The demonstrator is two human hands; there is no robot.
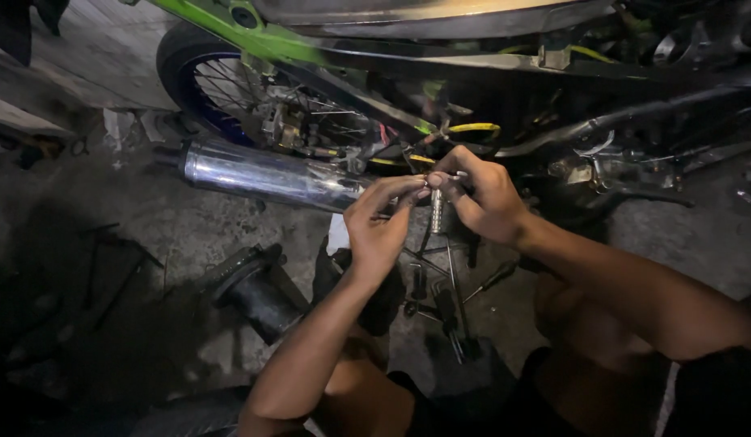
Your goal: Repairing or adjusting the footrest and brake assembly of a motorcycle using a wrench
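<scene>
Both hands meet in front of the motorcycle [472, 48], the left hand [381, 229] just left of the right hand [480, 198], with a small metal part [437, 212] between their fingertips. The exhaust pipe [266, 173] lies to their left, below the spoked wheel [230, 89]. Tools [452, 311] lie on the floor [149, 235] beneath the hands.

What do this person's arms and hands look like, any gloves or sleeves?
Both arms are bare from the hands up as far as the picture shows, with no sleeves. The left hand and right hand wear no gloves, and no rings, watch or wristband can be seen. Dark clothing shows only at the bottom edge.
</scene>
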